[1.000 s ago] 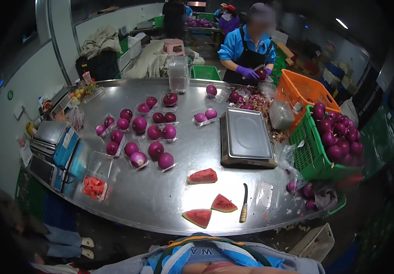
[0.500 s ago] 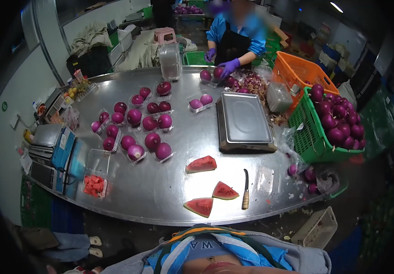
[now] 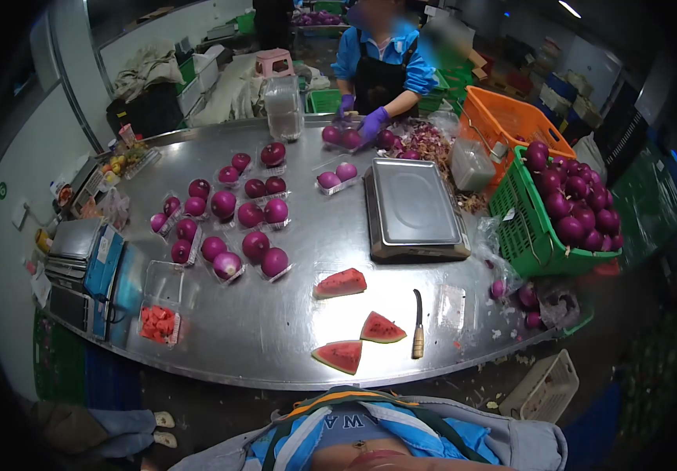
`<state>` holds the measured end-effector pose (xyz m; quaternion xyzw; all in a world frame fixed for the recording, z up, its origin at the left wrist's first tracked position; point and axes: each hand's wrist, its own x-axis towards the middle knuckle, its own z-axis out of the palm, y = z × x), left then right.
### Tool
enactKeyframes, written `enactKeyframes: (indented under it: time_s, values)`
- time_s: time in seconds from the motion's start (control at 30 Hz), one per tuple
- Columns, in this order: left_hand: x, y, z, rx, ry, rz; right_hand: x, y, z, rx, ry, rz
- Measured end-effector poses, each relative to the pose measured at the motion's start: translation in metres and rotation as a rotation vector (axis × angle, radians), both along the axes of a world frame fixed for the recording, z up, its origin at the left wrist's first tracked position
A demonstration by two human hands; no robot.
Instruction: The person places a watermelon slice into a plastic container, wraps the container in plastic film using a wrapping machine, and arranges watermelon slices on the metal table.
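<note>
Neither of my hands shows; only my grey sleeves and chest are at the bottom edge. On the table nearest me lie watermelon wedges: one (image 3: 342,282) farther back, a second (image 3: 382,327) and a third (image 3: 338,356) close together. Right of them rests a knife (image 3: 418,326) with a dark curved blade and wooden handle. To the left, an open clear plastic box (image 3: 161,320) contains cut watermelon pieces (image 3: 158,323). Clear trays of red onions (image 3: 255,246) spread over the left and middle of the table. A digital scale (image 3: 417,206) stands right of centre.
Across the steel table (image 3: 221,345), a person in purple gloves (image 3: 374,124) handles onions in a tray. A green crate (image 3: 538,224) full of onions and an orange crate (image 3: 511,129) stand at right. Stacked clear boxes (image 3: 283,108) are at the back; another scale (image 3: 87,251) is left.
The view has shifted slightly, so the table things sit a little farther left. The person opposite has straightened somewhat, gloves still at the onion tray. The watermelon and knife stay put.
</note>
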<state>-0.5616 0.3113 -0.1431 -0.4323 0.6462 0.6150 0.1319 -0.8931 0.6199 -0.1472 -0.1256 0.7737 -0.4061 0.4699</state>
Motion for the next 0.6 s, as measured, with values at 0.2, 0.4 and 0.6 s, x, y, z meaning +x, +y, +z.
enactKeyframes:
  time_s: [0.2, 0.4, 0.6]
  values:
    - [0.017, 0.0, 0.007, 0.038, -0.014, -0.097, 0.012, 0.031, 0.001, -0.012, 0.006, 0.086]
    - [0.035, -0.061, 0.05, 0.038, 0.087, -0.323, -0.035, 0.066, 0.113, 0.183, 0.254, 0.617]
    - [-0.064, -0.104, 0.114, -0.474, 0.16, -0.353, -0.052, 0.066, 0.115, 0.333, 0.792, -0.025]
